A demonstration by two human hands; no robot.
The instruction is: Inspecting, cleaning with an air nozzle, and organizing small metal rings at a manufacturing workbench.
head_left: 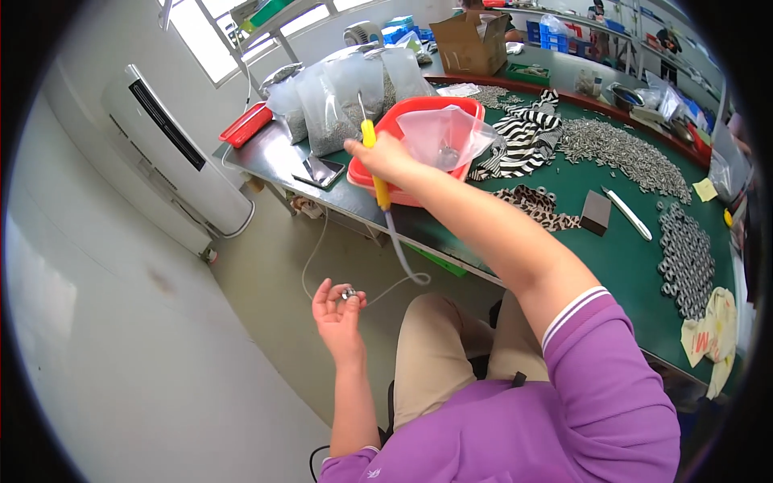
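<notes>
Raised in front of the red basin, my right hand (386, 157) is closed round a yellow soldering iron (380, 191). Its thin metal tip points up, and a grey cord (400, 245) hangs from its lower end. My left hand (336, 318), over the floor left of my knees, pinches a small shiny metal part (349, 294). The fingers partly cover it, so its exact kind cannot be told. The red basin (364, 179) holds a clear plastic bag (431, 133) with some metal pieces in it.
On the green bench lie a heap of small metal pins (620, 149), many metal rings (684, 258), striped cloth (527, 137), leopard-print cloth (535, 205), a dark block (596, 212) and a white utility knife (628, 214). Filled plastic bags (330, 105) and a phone (319, 171) are at the left.
</notes>
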